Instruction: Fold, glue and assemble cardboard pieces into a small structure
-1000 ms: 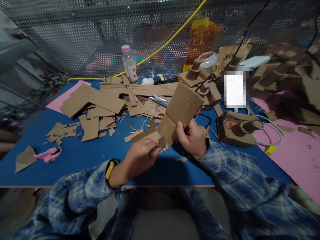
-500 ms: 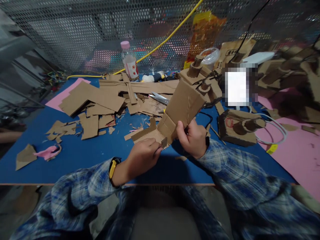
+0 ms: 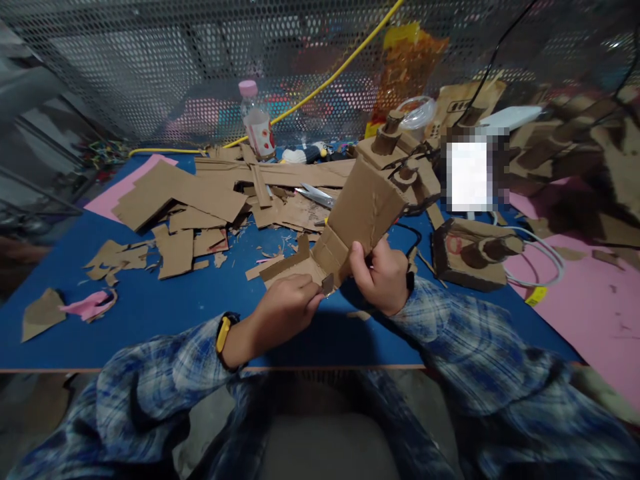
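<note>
A folded cardboard box piece is held tilted above the blue table, its flap opened out toward the lower left. My right hand grips its lower right edge, thumb on the near face. Fingers of my left hand are pinched at the near edge of the opened flap, by a small upturned tab. Behind the box lie silver scissors, partly hidden, among cardboard scraps.
The blue table bears cardboard offcuts and pink paper. A pink-capped bottle stands at the back, near a plush toy. Cardboard blocks with round posts, a white cable and a pixelated bright patch are at the right.
The whole view has shifted slightly, so the table's things appear a little farther left. Both hands keep their grips, and the cardboard piece has hardly moved.
</note>
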### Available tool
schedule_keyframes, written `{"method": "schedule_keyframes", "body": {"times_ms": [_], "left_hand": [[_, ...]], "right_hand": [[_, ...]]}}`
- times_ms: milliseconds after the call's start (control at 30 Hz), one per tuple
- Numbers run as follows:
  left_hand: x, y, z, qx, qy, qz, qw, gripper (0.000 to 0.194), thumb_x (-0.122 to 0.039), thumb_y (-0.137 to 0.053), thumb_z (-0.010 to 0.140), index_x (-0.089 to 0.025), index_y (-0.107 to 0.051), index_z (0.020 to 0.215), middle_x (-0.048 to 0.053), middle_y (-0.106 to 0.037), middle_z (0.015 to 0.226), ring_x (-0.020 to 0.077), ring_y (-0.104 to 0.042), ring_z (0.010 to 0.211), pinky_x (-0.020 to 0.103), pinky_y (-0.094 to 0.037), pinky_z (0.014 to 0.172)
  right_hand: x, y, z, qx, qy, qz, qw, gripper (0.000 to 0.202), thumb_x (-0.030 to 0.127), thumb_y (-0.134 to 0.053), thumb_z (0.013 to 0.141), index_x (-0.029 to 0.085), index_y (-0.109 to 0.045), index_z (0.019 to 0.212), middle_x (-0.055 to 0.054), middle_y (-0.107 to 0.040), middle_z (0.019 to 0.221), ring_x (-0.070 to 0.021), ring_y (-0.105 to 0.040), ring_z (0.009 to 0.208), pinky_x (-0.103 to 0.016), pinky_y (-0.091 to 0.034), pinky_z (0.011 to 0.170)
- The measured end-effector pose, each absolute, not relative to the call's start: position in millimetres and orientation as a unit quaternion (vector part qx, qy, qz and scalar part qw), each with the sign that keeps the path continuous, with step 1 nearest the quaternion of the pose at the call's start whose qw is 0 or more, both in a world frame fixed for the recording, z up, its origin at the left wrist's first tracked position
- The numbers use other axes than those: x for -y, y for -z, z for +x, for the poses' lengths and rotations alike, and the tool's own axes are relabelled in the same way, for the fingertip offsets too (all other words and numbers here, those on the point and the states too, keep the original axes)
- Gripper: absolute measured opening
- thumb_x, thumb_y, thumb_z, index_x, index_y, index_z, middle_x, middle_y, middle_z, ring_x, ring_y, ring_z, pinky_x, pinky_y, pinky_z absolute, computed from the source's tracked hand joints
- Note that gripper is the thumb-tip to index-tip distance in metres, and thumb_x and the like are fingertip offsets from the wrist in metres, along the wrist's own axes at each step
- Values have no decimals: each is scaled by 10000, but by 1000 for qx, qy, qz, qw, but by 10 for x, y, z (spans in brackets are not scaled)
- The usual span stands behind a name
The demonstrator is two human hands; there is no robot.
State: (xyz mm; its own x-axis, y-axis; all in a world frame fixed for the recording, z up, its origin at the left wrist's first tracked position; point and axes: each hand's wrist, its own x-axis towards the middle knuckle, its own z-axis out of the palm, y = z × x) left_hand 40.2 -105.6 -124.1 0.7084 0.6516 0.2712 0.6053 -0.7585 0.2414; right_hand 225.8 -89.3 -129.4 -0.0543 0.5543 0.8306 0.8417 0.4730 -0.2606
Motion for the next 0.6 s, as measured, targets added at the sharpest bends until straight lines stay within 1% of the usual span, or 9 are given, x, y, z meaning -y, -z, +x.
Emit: {"method": "schedule_keyframes", "body": {"times_ms": [333, 500, 600], "left_hand": [[1036, 1279, 402, -306, -205, 928, 48, 200, -162, -479, 884, -142, -587, 717, 31, -590, 654, 144, -540, 598, 259, -410, 558], [1058, 1287, 399, -322, -191, 926, 56, 202, -181, -480, 890, -143, -591, 726, 31, -598, 670, 142, -550, 610, 253, -413, 567], [1082, 1287, 397, -330, -185, 925, 40, 216, -195, -487, 893, -151, -600, 714, 27, -597, 659, 147, -553, 610, 258, -419, 573]], "right_hand": [[890, 1273, 2252, 716, 155, -483, 480, 193, 203, -433, 890, 202, -436, 697, 52, -437, 452, -92, -392, 364, -245, -255, 420], [882, 1289, 2251, 720, 135, -490, 472, 171, 216, -430, 885, 194, -462, 719, 45, -449, 454, -103, -412, 373, -248, -267, 428], [863, 1306, 2252, 724, 120, -500, 460, 165, 242, -433, 881, 193, -480, 731, 46, -446, 447, -112, -412, 374, -252, -268, 430]]}}
